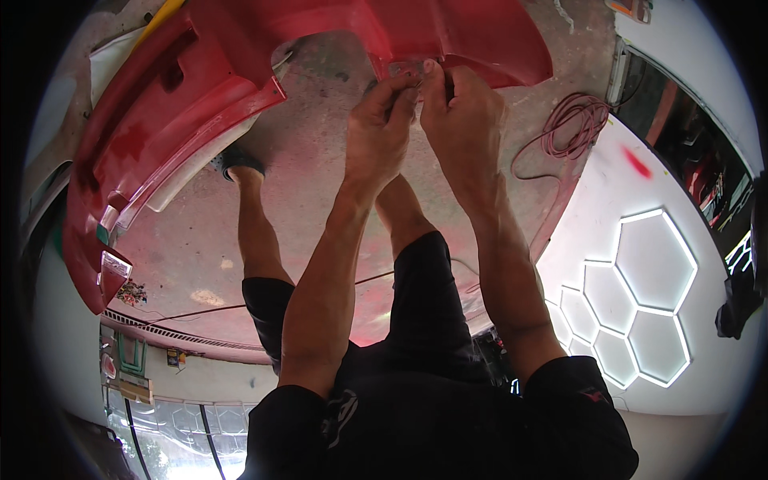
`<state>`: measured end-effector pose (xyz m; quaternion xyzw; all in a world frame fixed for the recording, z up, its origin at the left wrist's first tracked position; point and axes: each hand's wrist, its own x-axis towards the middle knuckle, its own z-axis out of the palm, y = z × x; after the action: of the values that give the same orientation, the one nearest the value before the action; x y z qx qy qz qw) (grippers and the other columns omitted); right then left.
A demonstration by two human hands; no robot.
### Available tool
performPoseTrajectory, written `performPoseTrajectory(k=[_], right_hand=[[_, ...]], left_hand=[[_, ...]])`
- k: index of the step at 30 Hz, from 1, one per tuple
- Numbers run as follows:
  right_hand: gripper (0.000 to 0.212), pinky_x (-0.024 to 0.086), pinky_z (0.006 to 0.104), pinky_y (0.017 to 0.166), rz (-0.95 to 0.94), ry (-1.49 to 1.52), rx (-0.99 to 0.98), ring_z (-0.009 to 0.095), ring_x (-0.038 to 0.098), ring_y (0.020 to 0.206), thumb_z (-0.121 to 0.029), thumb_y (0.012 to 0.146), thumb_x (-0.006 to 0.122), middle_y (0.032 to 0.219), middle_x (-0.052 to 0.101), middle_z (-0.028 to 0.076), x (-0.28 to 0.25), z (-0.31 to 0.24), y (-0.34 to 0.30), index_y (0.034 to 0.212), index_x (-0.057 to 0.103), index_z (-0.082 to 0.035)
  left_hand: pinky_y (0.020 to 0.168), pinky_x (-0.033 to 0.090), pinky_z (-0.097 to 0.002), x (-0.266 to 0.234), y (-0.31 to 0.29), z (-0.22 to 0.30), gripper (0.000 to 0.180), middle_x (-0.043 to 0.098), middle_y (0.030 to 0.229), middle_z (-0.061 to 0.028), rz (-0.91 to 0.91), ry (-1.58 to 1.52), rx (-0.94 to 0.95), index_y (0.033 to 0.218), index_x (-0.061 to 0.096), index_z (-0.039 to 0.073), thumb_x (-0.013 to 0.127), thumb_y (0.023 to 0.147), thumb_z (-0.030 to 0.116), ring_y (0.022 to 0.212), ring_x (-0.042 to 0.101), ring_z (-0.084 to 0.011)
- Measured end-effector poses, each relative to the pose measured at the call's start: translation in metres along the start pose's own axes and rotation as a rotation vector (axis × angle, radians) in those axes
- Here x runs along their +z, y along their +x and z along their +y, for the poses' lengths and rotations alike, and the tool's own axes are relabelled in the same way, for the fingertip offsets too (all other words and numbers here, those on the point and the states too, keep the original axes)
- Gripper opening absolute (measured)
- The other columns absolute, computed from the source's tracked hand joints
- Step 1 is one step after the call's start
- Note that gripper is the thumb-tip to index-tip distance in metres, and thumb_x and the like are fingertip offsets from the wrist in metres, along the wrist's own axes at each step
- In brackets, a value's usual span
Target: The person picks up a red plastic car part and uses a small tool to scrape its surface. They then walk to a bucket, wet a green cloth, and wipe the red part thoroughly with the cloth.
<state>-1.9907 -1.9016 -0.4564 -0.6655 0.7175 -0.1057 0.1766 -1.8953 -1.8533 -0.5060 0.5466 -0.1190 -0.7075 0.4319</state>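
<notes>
Down to the fingertips at the edge of the red panel (228, 56)!

Looked down, first and widest, on a stained floor (304, 164), with room enough for a settled stance. Next in size, faced the panel itself: long, curved and hollowed, sweeping across the top of the view and down its left side. Had its near edge right at the fingers, toward the upper middle. Spotted a coiled hose (570, 132) lying off to the right, well apart from the work; best left out of the footwork, at a guess.

Then in close! Held the left hand (378, 132) and the right hand (466, 124) side by side at that edge, not spread, with fingers bent in toward thumbs and tips almost meeting. Could not tell how tightly pinched, or on what: too small and crowded to read.

Called, in judgement, for one hand as anchor and the other for fine movement. Needed light, even pressure, and short, gentle pulls along the edge rather than sharp tugs across it, to spare the red surface. Would have helped, finally, to tip the knuckles aside for a clear look at the tiny spot between the fingertips.
</notes>
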Motion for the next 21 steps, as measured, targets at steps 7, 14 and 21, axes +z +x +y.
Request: performPoseTrajectory(k=[7, 14, 21], right_hand=[[0.034, 0.044, 0.0332, 0.047, -0.032, 0.193, 0.183, 0.015, 0.061, 0.051, -0.023, 0.098, 0.064, 0.061, 0.066, 0.008, 0.001, -0.004, -0.001, 0.074, 0.064, 0.001], [0.038, 0.040, 0.0276, 0.045, -0.013, 0.584, 0.562, 0.008, 0.051, 0.048, -0.027, 0.100, 0.063, 0.056, 0.060, 0.004, 0.011, -0.006, -0.003, 0.075, 0.065, 0.002], [0.033, 0.035, 0.0218, 0.045, -0.319, 1.327, 0.801, 0.004, 0.043, 0.051, -0.030, 0.100, 0.064, 0.079, 0.065, 0.003, -0.017, 0.012, 0.000, 0.094, 0.071, 0.002]], left_hand=[[0.073, 0.051, -0.0221, 0.004, -0.007, 0.000, 0.020, 0.068, 0.095, -0.0010, 0.050, 0.130, 0.113, 0.117, 0.068, 0.000, 0.060, 0.101, 0.009, 0.082, 0.060, -0.0047], [0.076, 0.053, -0.0249, 0.010, -0.017, 0.007, 0.021, 0.073, 0.099, -0.0067, 0.075, 0.245, 0.216, 0.118, 0.067, 0.001, 0.057, 0.101, 0.010, 0.085, 0.066, -0.0088], [0.063, 0.051, -0.0262, 0.016, -0.018, -0.002, 0.017, 0.073, 0.088, -0.0083, 0.160, 0.186, 0.181, 0.112, 0.068, 0.005, 0.062, 0.098, 0.013, 0.071, 0.064, -0.0089]])
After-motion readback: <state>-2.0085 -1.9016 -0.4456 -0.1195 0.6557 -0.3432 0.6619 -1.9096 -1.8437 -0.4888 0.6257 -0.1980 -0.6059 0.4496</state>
